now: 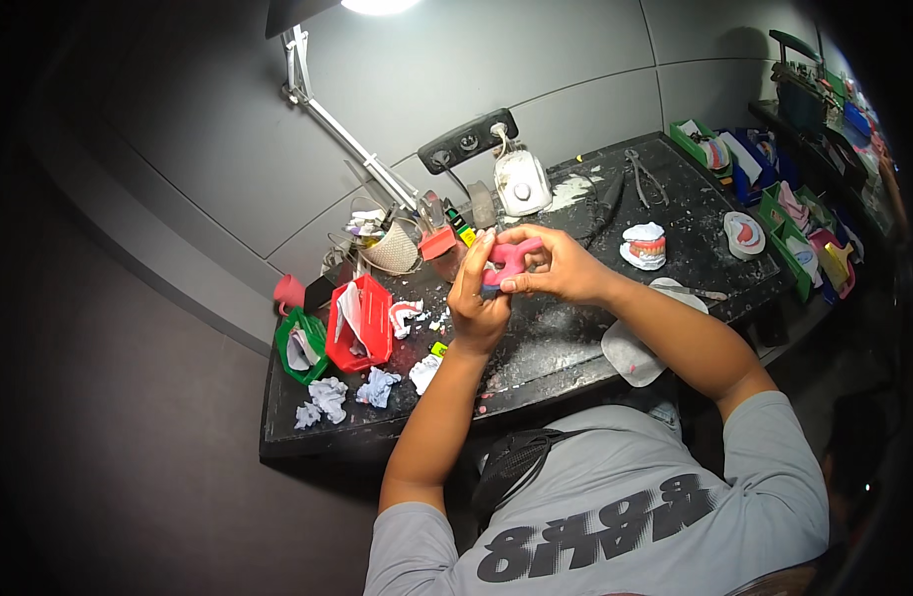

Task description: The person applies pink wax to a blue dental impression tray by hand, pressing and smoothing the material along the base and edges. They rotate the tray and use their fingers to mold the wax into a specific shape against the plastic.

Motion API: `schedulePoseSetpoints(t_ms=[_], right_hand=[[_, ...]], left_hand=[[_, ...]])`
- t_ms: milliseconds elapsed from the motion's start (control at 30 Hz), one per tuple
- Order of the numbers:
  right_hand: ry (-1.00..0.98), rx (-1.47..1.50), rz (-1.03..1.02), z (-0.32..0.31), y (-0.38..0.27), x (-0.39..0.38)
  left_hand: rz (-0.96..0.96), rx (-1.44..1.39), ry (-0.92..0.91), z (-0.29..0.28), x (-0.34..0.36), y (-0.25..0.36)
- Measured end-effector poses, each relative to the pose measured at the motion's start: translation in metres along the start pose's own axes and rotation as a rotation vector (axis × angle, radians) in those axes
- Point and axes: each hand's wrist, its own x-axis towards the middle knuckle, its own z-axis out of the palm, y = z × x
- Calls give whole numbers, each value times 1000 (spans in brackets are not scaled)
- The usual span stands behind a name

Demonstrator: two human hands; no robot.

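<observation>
Over the middle of the black bench, my left hand (478, 298) and my right hand (565, 266) hold a pink curved dental piece (513, 260) between them. The fingers of both hands are closed around its edges. A small dark blue part shows at its lower side, partly hidden by the fingers. Beyond my right wrist stands a white plaster model with pink gums and teeth (644, 248). Left of my left hand lies a red-and-white arch-shaped piece (405, 316) among white crumbs.
A red bin (389, 323) and a green bin (315, 333) stand at the left, near crumpled paper (327, 395). At the back are a white device with a dial (522, 184), a socket strip (468, 142) and pliers (647, 181). Another plaster model (744, 238) sits right.
</observation>
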Motion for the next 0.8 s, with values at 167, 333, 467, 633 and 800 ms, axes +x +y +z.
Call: schedulePoseSetpoints(t_ms=[167, 333, 467, 633, 800], right_hand=[[29, 84, -52, 6, -6, 0], [94, 199, -210, 5, -10, 0], [100, 61, -278, -2, -10, 1], [142, 31, -303, -7, -12, 3], [167, -40, -345, -10, -16, 2]], left_hand=[[-33, -28, 22, 2, -1, 2], [-116, -39, -5, 0, 5, 12], [-41, -96, 2, -9, 8, 5], [-273, -339, -43, -12, 3, -1], [-566, -697, -65, -9, 5, 1]])
